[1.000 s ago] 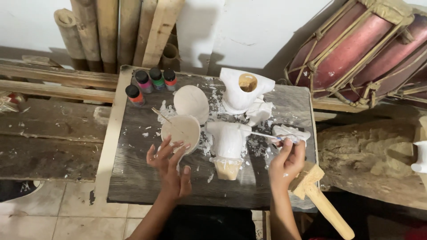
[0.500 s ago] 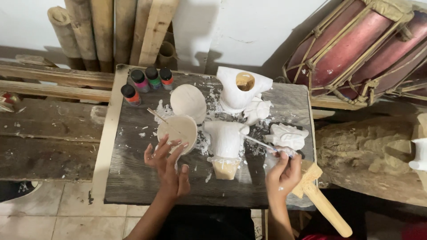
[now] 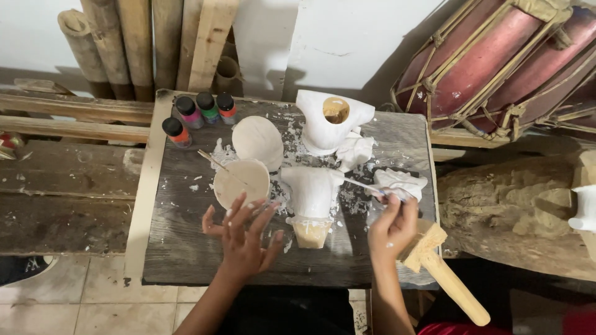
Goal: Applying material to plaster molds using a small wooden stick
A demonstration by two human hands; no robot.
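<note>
On table (image 3: 186, 248) | bowl (image 3: 241, 182): white paste, stick | left hand (image 3: 243, 239) spread | right hand (image 3: 392, 224) pinching brush (image 3: 366, 185)

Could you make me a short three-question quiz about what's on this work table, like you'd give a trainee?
1. True or false: the right hand holds a thin brush.
2. How many small dark paint bottles stand at the weathered wooden board's far left corner?
3. The left hand is nearest: A) the round white bowl, B) the wooden mallet, C) the red rope-laced drum.

Key: 1 true; 2 four; 3 A.
</note>
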